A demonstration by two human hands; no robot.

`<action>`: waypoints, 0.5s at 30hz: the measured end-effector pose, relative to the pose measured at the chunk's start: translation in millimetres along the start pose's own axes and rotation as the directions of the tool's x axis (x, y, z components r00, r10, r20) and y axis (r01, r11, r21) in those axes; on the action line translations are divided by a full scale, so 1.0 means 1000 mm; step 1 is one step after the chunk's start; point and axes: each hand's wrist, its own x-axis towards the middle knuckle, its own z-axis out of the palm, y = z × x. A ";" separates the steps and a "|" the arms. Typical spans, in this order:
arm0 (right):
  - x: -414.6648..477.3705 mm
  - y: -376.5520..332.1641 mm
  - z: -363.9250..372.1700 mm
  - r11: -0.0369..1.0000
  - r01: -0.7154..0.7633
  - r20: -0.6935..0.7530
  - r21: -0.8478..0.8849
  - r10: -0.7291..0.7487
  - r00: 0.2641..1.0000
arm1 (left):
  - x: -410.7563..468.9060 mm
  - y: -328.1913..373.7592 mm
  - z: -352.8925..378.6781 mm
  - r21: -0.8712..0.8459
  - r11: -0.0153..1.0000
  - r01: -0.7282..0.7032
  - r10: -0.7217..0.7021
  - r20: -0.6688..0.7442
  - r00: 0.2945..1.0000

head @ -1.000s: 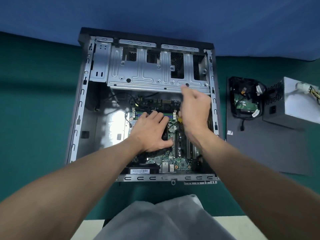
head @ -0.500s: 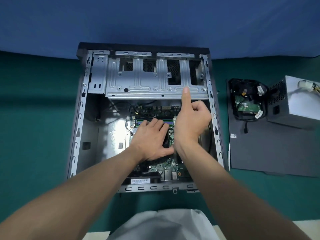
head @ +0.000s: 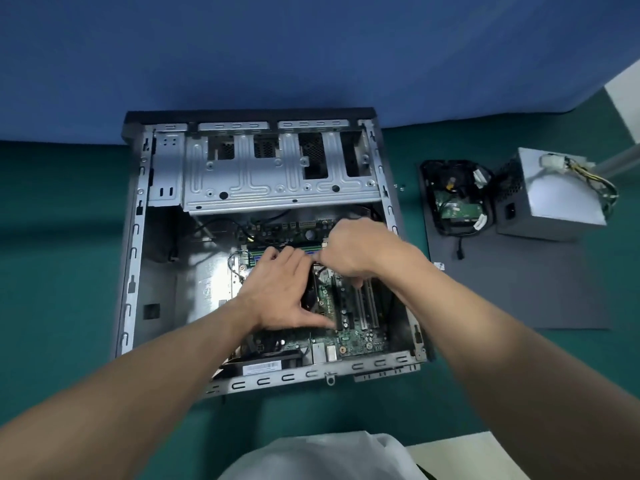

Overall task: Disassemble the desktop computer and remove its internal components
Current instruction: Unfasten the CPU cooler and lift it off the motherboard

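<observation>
Steel case [head: 138, 271] is laid open on the counter [head: 62, 254] so the board [head: 360, 341] inside is reachable, steadied by the flat left hand [head: 280, 296] while the right hand [head: 360, 251] is curled above it, its hold hidden.

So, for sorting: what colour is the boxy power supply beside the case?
The boxy power supply is silver-grey; head view.

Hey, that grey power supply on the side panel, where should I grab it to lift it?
Take the power supply by its plain metal body, across the near and far walls, coming from above. The black drive assembly crowds its vented left face and the cable bundle trails off the right end, so those sides are likely awkward.
</observation>
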 end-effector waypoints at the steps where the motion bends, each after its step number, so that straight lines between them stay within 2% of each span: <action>1: -0.003 0.000 -0.002 0.999 0.033 0.072 -0.018 -0.031 0.997 | -0.001 -0.001 -0.001 0.016 0.999 -0.030 0.030 -0.002 1.000; 3: -0.005 -0.001 -0.002 0.996 0.074 0.090 -0.046 -0.069 0.994 | -0.002 -0.002 -0.001 0.040 0.998 -0.047 0.047 0.008 0.999; 5: -0.010 -0.005 -0.002 0.982 0.107 0.044 -0.155 -0.102 0.994 | -0.003 -0.001 -0.001 0.043 0.999 -0.031 0.030 0.020 0.999; 8: -0.016 -0.008 -0.004 0.858 0.279 -0.028 -0.430 -0.322 0.946 | -0.003 0.001 -0.002 0.046 0.999 -0.018 0.018 0.014 1.000; 10: -0.017 -0.005 -0.003 0.806 0.337 -0.038 -0.486 -0.405 0.913 | -0.003 0.002 -0.001 0.038 0.999 -0.009 0.010 -0.012 1.000; 12: -0.018 -0.003 -0.004 0.868 0.338 -0.086 -0.363 -0.393 0.916 | -0.004 0.001 0.001 0.028 1.000 -0.002 0.002 -0.023 1.000; 14: -0.014 -0.001 -0.004 0.963 0.235 -0.082 -0.128 -0.247 0.966 | -0.004 0.001 0.002 0.031 1.000 0.002 -0.002 -0.005 1.000; 15: -0.010 -0.002 -0.003 0.990 0.138 -0.056 0.027 -0.137 0.989 | -0.004 0.001 0.003 0.035 0.999 0.004 -0.004 0.002 1.000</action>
